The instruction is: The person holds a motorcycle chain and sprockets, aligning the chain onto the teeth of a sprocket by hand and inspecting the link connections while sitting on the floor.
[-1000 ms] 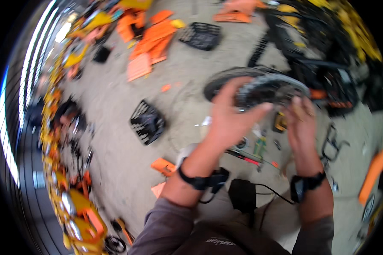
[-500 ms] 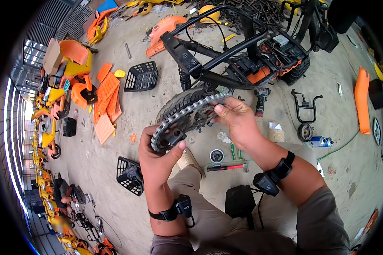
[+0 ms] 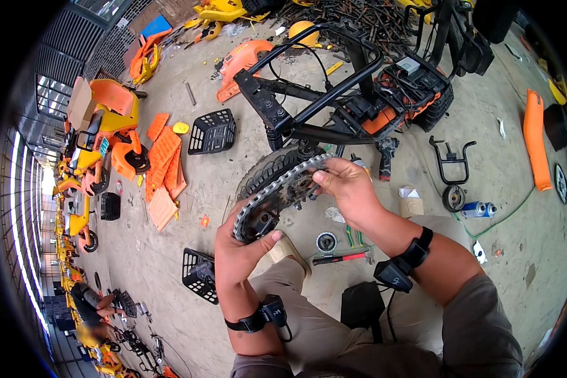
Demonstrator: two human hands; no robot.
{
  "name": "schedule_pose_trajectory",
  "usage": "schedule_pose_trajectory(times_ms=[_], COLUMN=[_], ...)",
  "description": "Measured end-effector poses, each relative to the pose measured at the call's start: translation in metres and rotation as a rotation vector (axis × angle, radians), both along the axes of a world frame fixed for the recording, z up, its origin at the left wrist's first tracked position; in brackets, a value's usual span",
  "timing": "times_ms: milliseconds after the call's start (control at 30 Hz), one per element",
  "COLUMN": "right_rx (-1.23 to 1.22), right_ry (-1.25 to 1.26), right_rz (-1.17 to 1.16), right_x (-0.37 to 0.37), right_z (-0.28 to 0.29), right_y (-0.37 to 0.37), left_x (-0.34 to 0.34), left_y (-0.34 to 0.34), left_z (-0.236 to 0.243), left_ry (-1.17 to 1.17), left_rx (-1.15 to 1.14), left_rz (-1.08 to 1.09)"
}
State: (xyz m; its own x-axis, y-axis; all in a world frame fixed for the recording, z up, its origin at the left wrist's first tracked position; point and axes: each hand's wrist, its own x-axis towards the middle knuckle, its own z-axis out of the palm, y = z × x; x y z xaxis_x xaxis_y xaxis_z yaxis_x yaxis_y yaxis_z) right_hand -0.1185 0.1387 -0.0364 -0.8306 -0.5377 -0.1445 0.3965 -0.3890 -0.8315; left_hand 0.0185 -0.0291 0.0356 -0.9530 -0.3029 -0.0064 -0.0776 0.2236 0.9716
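Note:
A metal roller chain [image 3: 276, 186] arches between my two hands, in front of the black knobby tyre [image 3: 258, 173] of a vehicle frame. My left hand [image 3: 238, 252] curls round its near left end, thumb in front and fingers behind. My right hand [image 3: 349, 190] pinches the far right end between thumb and fingers. Beneath the arch sits a dark metal part [image 3: 264, 222] with an opening near my left thumb. Whether the chain is seated on a sprocket cannot be made out. The black tubular frame [image 3: 334, 94] rises just beyond the wheel.
A cordless power tool [image 3: 387, 157] stands by the frame. Near my feet lie a hammer [image 3: 340, 257] and a round toothed part [image 3: 326, 242]. Black baskets [image 3: 212, 131], orange panels [image 3: 164, 164] and blue cans [image 3: 477, 209] lie around. Another person [image 3: 94, 302] works at far left.
The head view has shifted slightly, so the surroundings sit a little differently. Both hands keep their grip on the chain, with the right hand slightly lower in the picture.

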Motion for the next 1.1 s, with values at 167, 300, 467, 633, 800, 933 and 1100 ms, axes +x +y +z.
schedule_pose_trajectory(times_ms=[167,300,467,633,800,933,1100], right_rx=[0.031,0.026,0.019,-0.003,0.033,0.075,0.081], right_ry=[0.034,0.007,0.037,0.044,0.069,0.091,0.102], right_rz=[0.017,0.015,0.018,0.024,0.054,0.078,0.070], right_x=[-0.002,-0.001,-0.001,-0.001,0.000,0.000,0.003], right_z=[0.004,0.005,0.006,0.006,0.009,0.009,0.007], right_y=[0.002,0.001,0.001,0.001,0.003,0.006,0.006], left_x=[-0.002,0.001,0.004,0.003,0.006,0.007,0.009], left_y=[0.001,0.004,0.000,0.004,0.007,0.008,0.012], left_z=[0.001,0.001,-0.010,-0.012,-0.013,-0.015,-0.010], left_ry=[0.000,-0.019,0.048,0.086,0.092,0.120,0.114], left_rx=[0.009,0.118,0.139,0.265,0.353,0.367,0.416], left_rz=[-0.053,-0.015,-0.044,-0.049,-0.022,-0.012,-0.001])
